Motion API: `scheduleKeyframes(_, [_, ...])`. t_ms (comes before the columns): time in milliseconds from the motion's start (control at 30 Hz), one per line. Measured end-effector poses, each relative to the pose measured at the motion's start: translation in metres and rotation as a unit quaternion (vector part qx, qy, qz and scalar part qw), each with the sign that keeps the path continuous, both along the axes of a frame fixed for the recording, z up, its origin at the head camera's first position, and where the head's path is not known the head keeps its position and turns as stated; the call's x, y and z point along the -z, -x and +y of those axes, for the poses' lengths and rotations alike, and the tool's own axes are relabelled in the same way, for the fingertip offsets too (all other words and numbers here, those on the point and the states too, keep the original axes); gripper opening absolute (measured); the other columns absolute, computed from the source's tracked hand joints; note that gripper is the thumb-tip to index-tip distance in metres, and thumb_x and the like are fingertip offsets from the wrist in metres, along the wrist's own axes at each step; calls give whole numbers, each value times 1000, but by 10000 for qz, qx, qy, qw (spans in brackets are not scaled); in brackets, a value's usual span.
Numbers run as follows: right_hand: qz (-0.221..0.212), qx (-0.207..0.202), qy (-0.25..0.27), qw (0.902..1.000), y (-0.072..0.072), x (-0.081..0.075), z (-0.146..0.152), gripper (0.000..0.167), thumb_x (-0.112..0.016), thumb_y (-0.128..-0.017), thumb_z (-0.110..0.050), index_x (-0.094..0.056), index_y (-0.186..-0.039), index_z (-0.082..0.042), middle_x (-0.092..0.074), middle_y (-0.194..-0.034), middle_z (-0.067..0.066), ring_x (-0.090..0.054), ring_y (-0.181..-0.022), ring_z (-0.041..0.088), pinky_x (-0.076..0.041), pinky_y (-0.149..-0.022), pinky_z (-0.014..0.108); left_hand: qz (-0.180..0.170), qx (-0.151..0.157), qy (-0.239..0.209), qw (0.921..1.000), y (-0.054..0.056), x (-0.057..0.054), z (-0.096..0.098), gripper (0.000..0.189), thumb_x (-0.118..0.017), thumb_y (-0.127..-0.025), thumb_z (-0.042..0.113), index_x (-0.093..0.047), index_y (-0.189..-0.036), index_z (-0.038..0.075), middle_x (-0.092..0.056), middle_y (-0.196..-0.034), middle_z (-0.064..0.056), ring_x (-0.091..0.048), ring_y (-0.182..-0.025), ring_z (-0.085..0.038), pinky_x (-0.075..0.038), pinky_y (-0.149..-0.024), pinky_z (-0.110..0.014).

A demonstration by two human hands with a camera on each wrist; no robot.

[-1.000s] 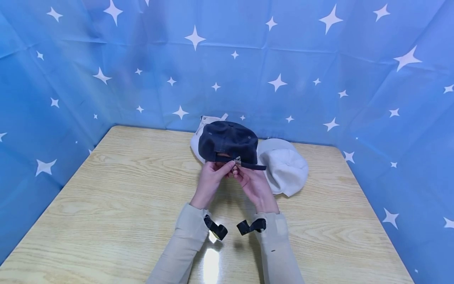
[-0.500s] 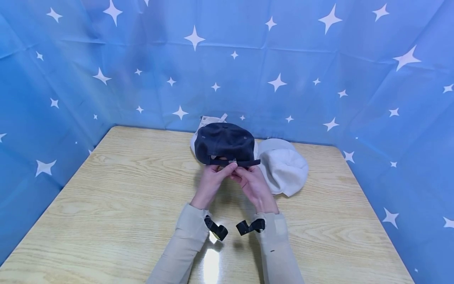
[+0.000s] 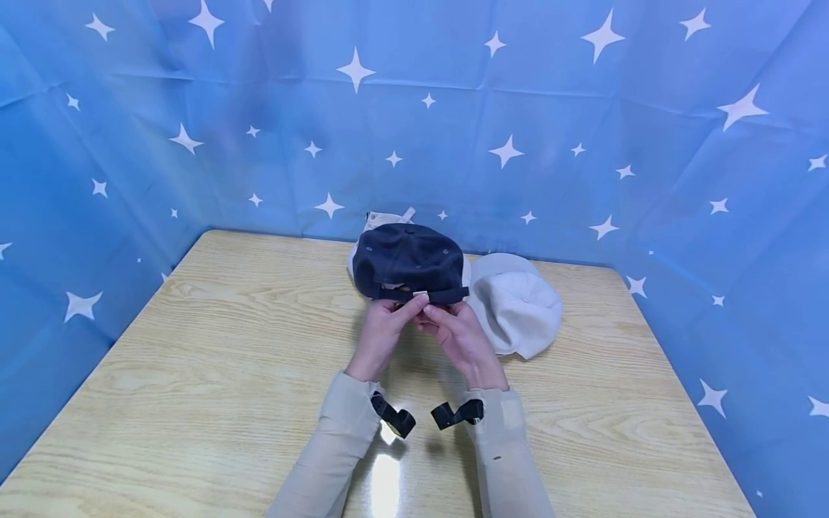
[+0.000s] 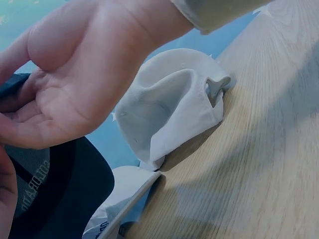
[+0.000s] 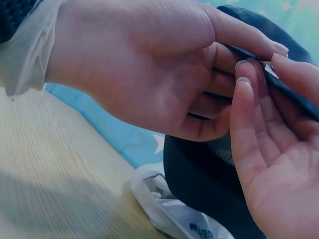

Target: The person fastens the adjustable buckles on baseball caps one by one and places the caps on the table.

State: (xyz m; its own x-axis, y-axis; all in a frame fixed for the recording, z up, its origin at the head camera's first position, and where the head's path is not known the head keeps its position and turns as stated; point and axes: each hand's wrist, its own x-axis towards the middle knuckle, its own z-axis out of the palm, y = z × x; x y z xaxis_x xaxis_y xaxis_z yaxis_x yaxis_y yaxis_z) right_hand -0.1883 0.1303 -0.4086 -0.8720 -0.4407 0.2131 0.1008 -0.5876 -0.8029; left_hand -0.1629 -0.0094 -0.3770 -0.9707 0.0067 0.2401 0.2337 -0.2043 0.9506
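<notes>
A dark navy baseball cap (image 3: 409, 255) is held up in front of me with its back facing me. Its adjustable strap (image 3: 450, 296) runs along the lower edge through a small metal buckle (image 3: 421, 294). My left hand (image 3: 382, 334) pinches the strap at the buckle between thumb and fingers. Close beside it, my right hand (image 3: 465, 342) grips the strap just right of the buckle, the thumbs nearly meeting. From the right wrist, the fingertips of both hands come together at the dark strap (image 5: 291, 94). Lettering shows inside the cap in the left wrist view.
A crumpled white cap (image 3: 521, 302) lies on the wooden table (image 3: 246, 374) to the right. Another white cap (image 3: 382, 218) is partly hidden behind the navy one. A blue star-patterned curtain (image 3: 421, 129) hangs along the table's back and sides.
The navy cap has shifted slightly left and turned. The strap's loose end, earlier sticking out to the right, now lies closer along the cap's edge, and the buckle sits flatter under the thumbs.
</notes>
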Motion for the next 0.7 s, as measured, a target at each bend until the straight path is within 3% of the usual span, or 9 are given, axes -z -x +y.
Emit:
scheduleKeyframes(300, [-118,61,-21,9999,0,-1,1,14,-57,-88,-13,-59,-99,-4,-65,-87,7,-61,-79,17,-49,-70,27,-44,27,-32,10000,11,18,-1,23,-68,-79,28,-67,-89,7,-62,-86,-4,-54,-80,-17,-43,-72,-30])
scheduleKeyframes(700, [-59,228,-200,9995,0,-2,0,10,-54,-89,-9,-60,-97,-6,-63,-86,6,-59,-77,16,-48,-69,26,143,96,-92,9998,11,21,0,28,-67,-79,31,-66,-91,5,-64,-86,-7,-57,-80,-20,-45,-73,-33])
